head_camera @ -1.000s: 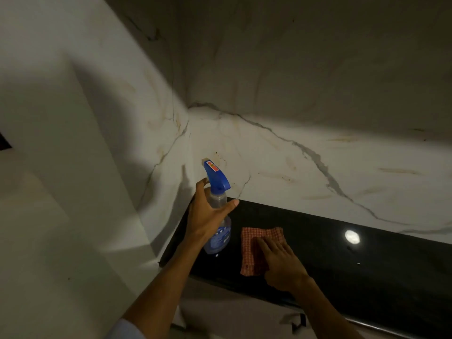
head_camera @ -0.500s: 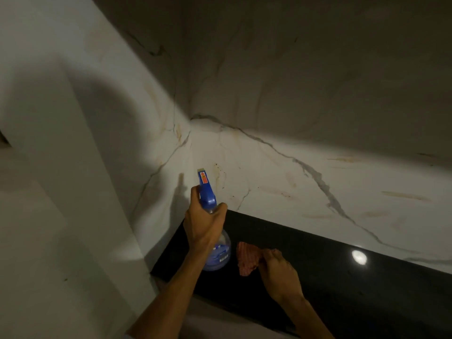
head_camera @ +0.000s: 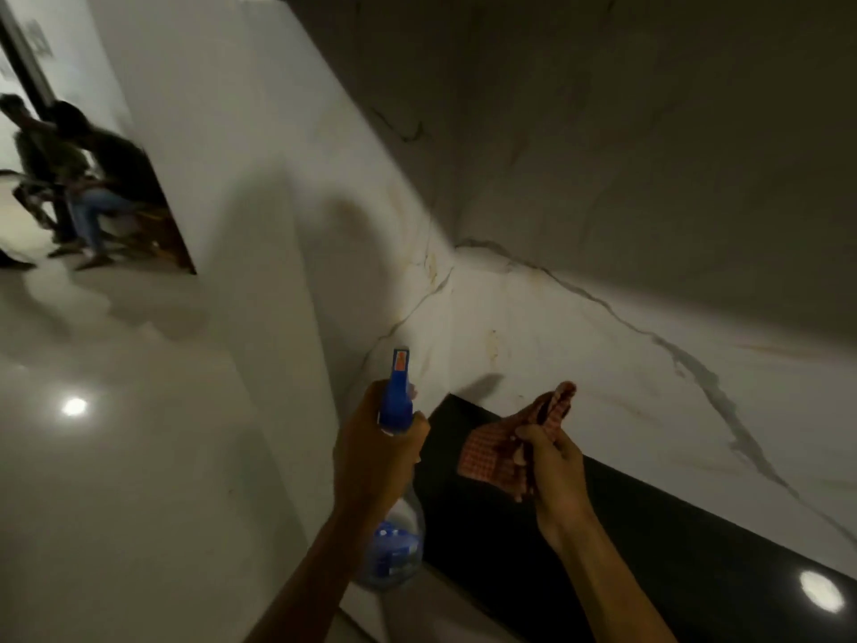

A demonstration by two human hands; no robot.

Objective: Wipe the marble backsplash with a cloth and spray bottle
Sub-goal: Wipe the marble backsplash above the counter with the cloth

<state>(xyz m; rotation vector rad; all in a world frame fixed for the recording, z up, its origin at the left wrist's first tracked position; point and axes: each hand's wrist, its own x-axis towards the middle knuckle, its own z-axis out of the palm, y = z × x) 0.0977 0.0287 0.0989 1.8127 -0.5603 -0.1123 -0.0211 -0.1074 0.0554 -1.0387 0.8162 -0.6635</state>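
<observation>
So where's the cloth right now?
Head view, lower centre: the right hand grips the cloth over the black counter, right of the spray bottle.

The black, glossy bench runs along the foot of the veined white marble backsplash, its far end meeting the side wall. 1 bright light spot reflects on its top near the right edge.

Our L hand grips the bottle, nozzle pointing twd the backsplash corner. Our R hand holds the bunched cloth above the black counter, near the marble.
</observation>
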